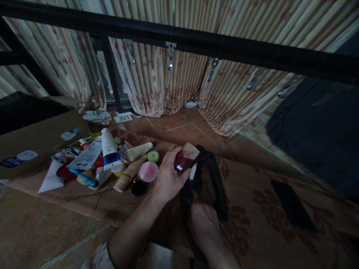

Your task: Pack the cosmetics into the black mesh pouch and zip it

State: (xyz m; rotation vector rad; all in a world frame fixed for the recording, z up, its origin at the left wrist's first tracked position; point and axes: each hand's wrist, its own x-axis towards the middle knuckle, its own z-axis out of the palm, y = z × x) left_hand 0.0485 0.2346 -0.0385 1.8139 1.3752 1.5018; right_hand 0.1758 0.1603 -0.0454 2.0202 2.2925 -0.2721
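Fingers of my left hand [167, 183] are wrapped around a small clear glass bottle [186, 157] with dark red content, held tilted above the mat. Beneath and right of it lies a black fabric bag [217, 183] with a strap-like edge and a white tag [193, 172]. My right hand [204, 220] is closed on the bag's near side; its fingertips are partly hidden. Nearest my left hand are a pink round compact [148, 172], a green-lidded small jar [153, 156] and a beige tube [130, 175].
A pile of cosmetics, including a white-and-blue tube [110, 149] and a pale pink tube [52, 175], lies on the brown patterned mat [112, 207]. A cardboard box [42, 138] stands left, a black phone [293, 205] lies right. A black rail [196, 35] with hooks crosses ahead.
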